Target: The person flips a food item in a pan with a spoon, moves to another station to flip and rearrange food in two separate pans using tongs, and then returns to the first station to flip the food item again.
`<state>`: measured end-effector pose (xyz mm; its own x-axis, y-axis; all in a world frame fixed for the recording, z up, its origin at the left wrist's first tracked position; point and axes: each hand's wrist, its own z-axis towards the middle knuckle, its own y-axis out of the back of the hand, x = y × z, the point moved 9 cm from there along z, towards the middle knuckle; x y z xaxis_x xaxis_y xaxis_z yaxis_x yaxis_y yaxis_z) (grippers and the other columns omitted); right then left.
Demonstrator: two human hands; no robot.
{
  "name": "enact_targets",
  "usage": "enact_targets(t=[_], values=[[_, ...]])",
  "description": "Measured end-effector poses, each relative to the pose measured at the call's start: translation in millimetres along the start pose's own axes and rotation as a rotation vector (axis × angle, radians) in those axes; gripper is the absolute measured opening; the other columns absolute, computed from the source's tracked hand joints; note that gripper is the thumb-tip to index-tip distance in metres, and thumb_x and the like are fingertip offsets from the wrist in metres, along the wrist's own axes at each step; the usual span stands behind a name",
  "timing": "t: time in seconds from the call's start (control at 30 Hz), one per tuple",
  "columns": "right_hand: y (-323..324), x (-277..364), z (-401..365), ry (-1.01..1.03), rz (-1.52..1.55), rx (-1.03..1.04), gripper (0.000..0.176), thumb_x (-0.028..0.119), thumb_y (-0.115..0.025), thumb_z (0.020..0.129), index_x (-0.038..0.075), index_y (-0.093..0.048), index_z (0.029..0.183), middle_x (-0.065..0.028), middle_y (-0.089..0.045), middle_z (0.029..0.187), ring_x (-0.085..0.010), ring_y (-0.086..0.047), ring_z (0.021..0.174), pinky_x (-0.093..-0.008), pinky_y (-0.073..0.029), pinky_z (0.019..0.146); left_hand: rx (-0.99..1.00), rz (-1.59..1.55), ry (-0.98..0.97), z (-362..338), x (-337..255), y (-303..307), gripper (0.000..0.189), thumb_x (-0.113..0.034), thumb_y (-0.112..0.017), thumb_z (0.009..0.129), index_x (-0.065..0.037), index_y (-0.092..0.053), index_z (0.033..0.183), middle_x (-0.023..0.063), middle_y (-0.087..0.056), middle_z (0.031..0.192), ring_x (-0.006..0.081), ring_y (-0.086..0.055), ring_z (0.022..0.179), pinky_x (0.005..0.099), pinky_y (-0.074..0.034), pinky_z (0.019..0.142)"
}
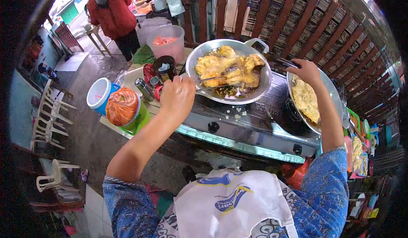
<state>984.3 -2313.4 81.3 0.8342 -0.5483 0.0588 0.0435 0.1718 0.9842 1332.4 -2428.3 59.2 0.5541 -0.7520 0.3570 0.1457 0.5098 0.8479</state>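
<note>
On the stove, the left hand is fisting a spatula running rightward into the wok, the right hand gripping the far pan.

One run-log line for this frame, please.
left hand: holds spatula in first wok of fried food | right hand: at rim of second wok, grip unclear | stove: carries both woks

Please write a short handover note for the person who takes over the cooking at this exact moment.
Left hand: shut on a metal utensil, tip among the fried pieces in the left wok.
Right hand: grips the far rim of the right wok, which holds a flat fried piece.
Both woks sit on the stove.
Done: food looks golden. Left: all of it is in the woks.
</note>
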Motion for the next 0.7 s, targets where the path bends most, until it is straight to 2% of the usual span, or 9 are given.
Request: enact_targets(t=[0.03,0.1,0.17,0.27,0.4,0.47,0.53,0.57,0.7], values=[[5.1,8.4,-10.0,0.001,0.000,0.001,0.046,0.042,-0.069,0.068,0.018,-0.063,0.107,-0.0119,-0.066,0.089,-0.0282,-0.062,0.078,-0.0371,-0.048,0.070,0.020,-0.022,0.008,-0.1,0.7,-3.0,0.010,-0.013,-0.054,0.074,-0.006,-0.060,0.079,0.0051,-0.059,0.074,0.0191,-0.059,0.074,0.0319,-0.045,0.056],[7.5,53.1,-36.0,0.291,0.119,0.071,0.050,0.043,-0.068,0.067,0.022,-0.059,0.112,-0.0116,-0.065,0.093,-0.0315,-0.061,0.084,-0.0408,-0.048,0.074,0.026,-0.030,0.008,0.6,0.1,-1.7,0.010,-0.013,-0.054,0.074,-0.006,-0.060,0.079,0.0054,-0.059,0.075,0.0192,-0.059,0.074,0.0321,-0.045,0.057],[4.9,90.2,-63.5,0.397,-0.036,0.073,0.053,0.042,-0.068,0.068,0.023,-0.056,0.115,-0.0087,-0.062,0.100,-0.0277,-0.061,0.087,-0.0398,-0.048,0.073,0.033,-0.040,0.005,1.9,-1.0,-0.5,0.010,-0.013,-0.054,0.074,-0.006,-0.060,0.079,0.0058,-0.060,0.075,0.0194,-0.059,0.075,0.0323,-0.046,0.057],[-6.0,122.2,-78.8,0.526,-0.048,-0.034,0.048,0.037,-0.067,0.070,0.021,-0.056,0.114,-0.0058,-0.061,0.091,-0.0260,-0.061,0.080,-0.0391,-0.049,0.067,0.045,-0.034,0.000,3.6,-3.0,-1.3,0.010,-0.012,-0.054,0.074,-0.006,-0.060,0.079,0.0064,-0.060,0.076,0.0197,-0.059,0.075,0.0324,-0.046,0.057],[-24.8,133.7,-75.5,0.594,-0.174,-0.011,0.044,0.035,-0.066,0.071,0.022,-0.057,0.112,-0.0047,-0.060,0.088,-0.0241,-0.061,0.076,-0.0376,-0.049,0.063,0.051,-0.048,0.031,1.8,5.8,1.5,0.012,-0.014,-0.056,0.073,-0.005,-0.060,0.081,0.0075,-0.061,0.077,0.0216,-0.060,0.077,0.0346,-0.047,0.061],[-18.7,131.0,-78.9,0.674,-0.162,-0.105,0.042,0.034,-0.065,0.071,0.021,-0.057,0.111,-0.0041,-0.060,0.086,-0.0239,-0.061,0.073,-0.0365,-0.049,0.061,0.078,-0.063,0.059,0.1,19.9,11.9,0.014,-0.015,-0.060,0.073,-0.005,-0.060,0.082,0.0085,-0.062,0.079,0.0232,-0.060,0.078,0.0363,-0.048,0.063],[-9.0,122.7,-82.5,0.661,-0.171,-0.098,0.041,0.034,-0.064,0.072,0.021,-0.057,0.110,-0.0042,-0.059,0.084,-0.0240,-0.061,0.072,-0.0364,-0.049,0.061,0.320,-0.341,0.146,-4.4,39.8,12.4,0.047,-0.020,-0.076,0.061,-0.004,-0.058,0.100,0.0136,-0.062,0.095,0.0291,-0.060,0.088,0.0394,-0.047,0.074],[-5.8,118.1,-84.2,0.648,-0.180,-0.093,0.041,0.033,-0.064,0.072,0.021,-0.057,0.110,-0.0042,-0.059,0.082,-0.0240,-0.061,0.071,-0.0363,-0.049,0.061,0.359,-0.345,0.165,-5.4,46.3,12.8,0.050,-0.022,-0.075,0.062,-0.006,-0.057,0.107,0.0137,-0.062,0.097,0.0305,-0.059,0.092,0.0413,-0.045,0.077],[-1.7,111.4,-93.6,0.736,-0.187,-0.113,0.041,0.032,-0.063,0.073,0.021,-0.056,0.112,-0.0036,-0.057,0.080,-0.0236,-0.060,0.071,-0.0360,-0.049,0.063,0.283,-0.350,0.154,4.9,48.7,21.0,0.046,-0.024,-0.075,0.063,-0.007,-0.059,0.102,0.0143,-0.063,0.088,0.0321,-0.060,0.085,0.0420,-0.045,0.074]])
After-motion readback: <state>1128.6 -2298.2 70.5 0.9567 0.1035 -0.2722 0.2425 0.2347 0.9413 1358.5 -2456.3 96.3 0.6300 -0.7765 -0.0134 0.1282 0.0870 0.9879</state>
